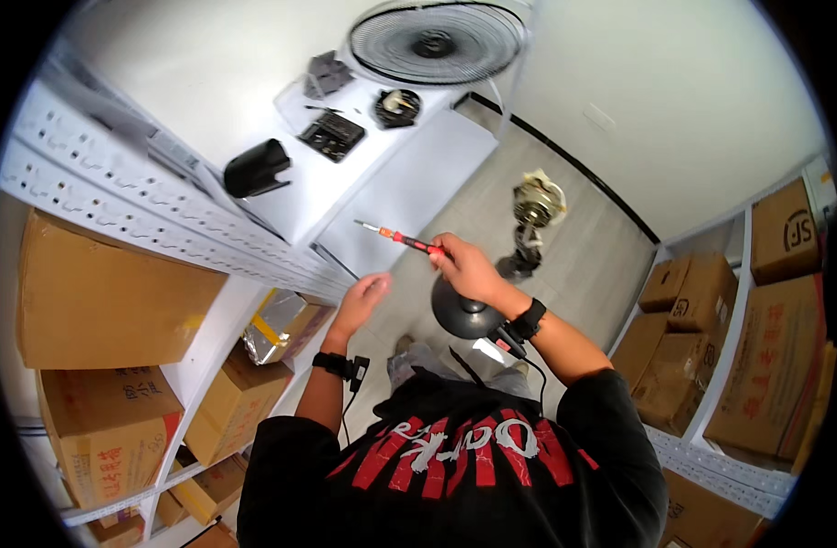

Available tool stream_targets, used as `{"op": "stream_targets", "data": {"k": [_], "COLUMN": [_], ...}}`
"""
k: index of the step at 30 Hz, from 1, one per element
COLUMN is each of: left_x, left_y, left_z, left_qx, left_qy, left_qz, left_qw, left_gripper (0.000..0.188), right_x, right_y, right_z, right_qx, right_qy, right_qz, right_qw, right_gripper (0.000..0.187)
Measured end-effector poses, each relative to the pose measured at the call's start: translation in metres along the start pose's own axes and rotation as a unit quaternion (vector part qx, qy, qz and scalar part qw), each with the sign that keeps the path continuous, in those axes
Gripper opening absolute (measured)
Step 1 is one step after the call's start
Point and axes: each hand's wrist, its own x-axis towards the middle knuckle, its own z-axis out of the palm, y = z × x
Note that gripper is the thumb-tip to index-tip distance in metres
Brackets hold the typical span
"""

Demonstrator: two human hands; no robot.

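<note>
A red-handled screwdriver point(402, 239) is gripped tight in the right hand point(464, 265), fingers wrapped round it; the left hand point(362, 301) is held empty, fingers loosely together, near the white table point(345, 187).

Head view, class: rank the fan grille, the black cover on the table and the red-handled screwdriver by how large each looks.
1. Fan grille, clearly largest.
2 and 3. Black cover and red-handled screwdriver in the right hand look alike in extent; the screwdriver is longer but thin and nearer the camera, so unranked.

screwdriver point(402, 239) handle inside right hand point(468, 267)
</note>
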Motion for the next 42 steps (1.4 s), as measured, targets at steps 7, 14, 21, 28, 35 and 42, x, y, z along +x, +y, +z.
{"op": "stream_targets", "data": {"k": [7, 14, 21, 28, 35, 42], "left_x": [0.008, 0.066, 0.117, 0.13, 0.138, 0.174], "left_y": [0.087, 0.026, -0.068, -0.125, -0.088, -0.044], "left_z": [0.17, 0.211, 0.242, 0.241, 0.249, 0.259], "left_qx": [-0.134, 0.032, 0.075, 0.032, 0.124, 0.203], "left_qy": [-0.153, -0.247, -0.219, -0.059, 0.075, 0.078], "left_qz": [0.088, 0.095, 0.135, 0.26, 0.366, 0.411], "left_qw": [0.975, 0.964, 0.963, 0.963, 0.919, 0.885], "left_gripper": [0.039, 0.037, 0.035, 0.023, 0.068, 0.098], "right_x": [-0.161, -0.205, -0.225, -0.272, -0.269, -0.241], "right_y": [0.094, 0.193, 0.313, 0.338, 0.329, 0.322], "right_z": [-0.081, -0.055, -0.015, 0.006, 0.025, 0.036], "right_qx": [0.053, 0.078, 0.168, 0.181, 0.056, -0.011], "right_qy": [-0.083, -0.127, 0.002, 0.213, 0.396, 0.448], "right_qz": [0.026, 0.087, 0.099, 0.132, 0.2, 0.184], "right_qw": [0.995, 0.985, 0.981, 0.951, 0.895, 0.875], "right_gripper": [0.019, 0.023, 0.024, 0.018, 0.024, 0.031]}}
